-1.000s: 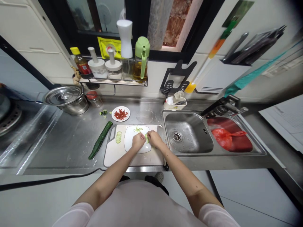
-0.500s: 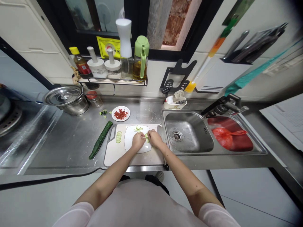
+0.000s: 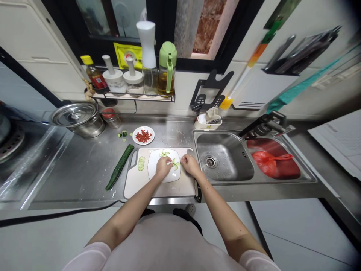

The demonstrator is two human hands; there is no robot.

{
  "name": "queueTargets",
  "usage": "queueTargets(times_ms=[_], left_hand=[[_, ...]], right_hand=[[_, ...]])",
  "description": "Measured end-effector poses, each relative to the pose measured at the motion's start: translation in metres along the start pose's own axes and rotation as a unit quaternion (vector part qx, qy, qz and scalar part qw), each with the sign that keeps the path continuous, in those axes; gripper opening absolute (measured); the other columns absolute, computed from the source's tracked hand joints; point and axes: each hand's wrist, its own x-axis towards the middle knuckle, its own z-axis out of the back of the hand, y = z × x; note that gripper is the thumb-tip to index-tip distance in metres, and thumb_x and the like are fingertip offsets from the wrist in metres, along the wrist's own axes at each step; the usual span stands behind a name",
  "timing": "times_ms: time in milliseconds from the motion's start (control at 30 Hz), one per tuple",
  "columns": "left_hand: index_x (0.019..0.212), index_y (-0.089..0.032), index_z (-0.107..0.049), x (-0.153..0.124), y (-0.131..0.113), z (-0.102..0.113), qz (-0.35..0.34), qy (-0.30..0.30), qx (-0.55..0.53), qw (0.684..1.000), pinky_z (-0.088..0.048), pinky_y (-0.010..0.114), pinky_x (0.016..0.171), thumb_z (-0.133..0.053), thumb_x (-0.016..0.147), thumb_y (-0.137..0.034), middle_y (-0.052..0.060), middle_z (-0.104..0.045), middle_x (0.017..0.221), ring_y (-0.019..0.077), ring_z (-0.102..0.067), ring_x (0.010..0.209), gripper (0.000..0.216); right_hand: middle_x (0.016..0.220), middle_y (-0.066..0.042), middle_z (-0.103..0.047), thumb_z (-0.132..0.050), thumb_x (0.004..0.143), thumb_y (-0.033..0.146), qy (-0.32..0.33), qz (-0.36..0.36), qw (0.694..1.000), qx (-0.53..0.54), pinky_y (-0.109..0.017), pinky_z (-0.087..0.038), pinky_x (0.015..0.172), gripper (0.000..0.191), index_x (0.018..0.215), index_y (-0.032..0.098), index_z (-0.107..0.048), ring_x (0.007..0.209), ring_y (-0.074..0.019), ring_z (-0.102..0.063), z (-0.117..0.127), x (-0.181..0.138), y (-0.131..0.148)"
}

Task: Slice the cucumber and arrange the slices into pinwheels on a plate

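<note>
A white plate lies on a pale cutting board near the counter's front edge. Cucumber slices sit at the plate's far rim, and a few more slices lie on its right side. My left hand rests over the plate's middle, fingers curled in a pinch beside the right-hand slices. My right hand is at the plate's right rim with fingers curled; what it holds is hidden. A stack of slices lies on the board left of the plate. A whole cucumber lies left of the board.
A small dish of red bits and cucumber ends sit behind the board. A lidded steel pot stands far left. The sink is right of the board, with a red bag in the second basin. A knife handle pokes out under my right wrist.
My right hand has drawn away to the right, off the slices to the plate's rim. My left hand stays over the plate. The camera has tilted slightly.
</note>
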Motion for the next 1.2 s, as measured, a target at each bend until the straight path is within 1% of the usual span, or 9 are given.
queueTargets(times_ms=[167,267,433,567,833,1000,1200], left_hand=[[0.079,-0.018,-0.068,0.003,-0.003,-0.003,-0.003,0.007,0.012,1.000,-0.042,0.025,0.072,-0.069,0.075,-0.023,0.004,-0.061,0.085,0.0166,-0.058,0.079,0.006],[0.078,-0.018,-0.067,0.003,-0.004,-0.004,-0.003,0.010,0.020,1.000,-0.042,0.025,0.073,-0.070,0.075,-0.024,0.004,-0.061,0.085,0.0169,-0.058,0.080,0.008],[0.078,-0.018,-0.067,0.004,-0.004,-0.004,0.000,0.013,0.022,1.000,-0.042,0.025,0.075,-0.071,0.074,-0.024,0.004,-0.063,0.088,0.0161,-0.058,0.081,0.008],[0.079,-0.018,-0.067,0.004,-0.004,-0.006,0.006,0.021,0.027,0.999,-0.042,0.025,0.075,-0.071,0.074,-0.024,0.004,-0.063,0.089,0.0161,-0.058,0.082,0.009],[0.077,-0.018,-0.068,0.003,-0.003,-0.005,0.005,0.006,0.012,1.000,-0.040,0.024,0.073,-0.071,0.074,-0.024,0.003,-0.063,0.084,0.0160,-0.057,0.080,0.007],[0.077,-0.018,-0.067,0.003,0.000,-0.002,0.000,0.001,0.008,1.000,-0.039,0.024,0.070,-0.070,0.074,-0.021,0.003,-0.062,0.083,0.0155,-0.057,0.078,0.005],[0.079,-0.018,-0.068,0.003,-0.001,-0.004,-0.001,0.015,0.027,1.000,-0.039,0.024,0.071,-0.071,0.074,-0.022,0.004,-0.063,0.086,0.0162,-0.058,0.081,0.007]], right_hand=[[0.089,-0.004,-0.064,-0.058,0.087,0.026,0.024,-0.030,0.999,-0.032,-0.022,-0.034,0.067,0.011,0.092,0.018,-0.064,0.076,-0.0139,-0.054,0.000,-0.008,0.003],[0.090,-0.005,-0.066,-0.057,0.088,0.026,0.030,-0.044,0.997,-0.055,-0.022,-0.032,0.065,0.012,0.091,0.018,-0.065,0.078,-0.0144,-0.056,-0.001,-0.009,0.007],[0.094,-0.008,-0.068,-0.057,0.088,0.026,0.043,-0.052,0.995,-0.076,-0.024,-0.033,0.065,0.013,0.091,0.018,-0.067,0.081,-0.0163,-0.059,0.000,-0.005,0.007],[0.098,-0.010,-0.070,-0.056,0.089,0.027,0.046,-0.040,0.993,-0.097,-0.024,-0.034,0.066,0.015,0.092,0.018,-0.068,0.085,-0.0184,-0.061,-0.001,-0.001,0.006],[0.103,-0.010,-0.069,-0.055,0.090,0.026,0.041,-0.031,0.994,-0.096,-0.024,-0.034,0.067,0.016,0.095,0.018,-0.068,0.086,-0.0174,-0.061,0.001,-0.003,0.011],[0.098,-0.008,-0.070,-0.055,0.091,0.030,0.037,-0.042,0.995,-0.079,-0.024,-0.032,0.065,0.017,0.095,0.019,-0.067,0.084,-0.0170,-0.061,0.003,-0.009,0.011],[0.097,-0.009,-0.071,-0.055,0.091,0.028,0.046,-0.058,0.994,-0.086,-0.024,-0.032,0.064,0.016,0.094,0.019,-0.068,0.083,-0.0174,-0.061,0.003,-0.010,0.012]])
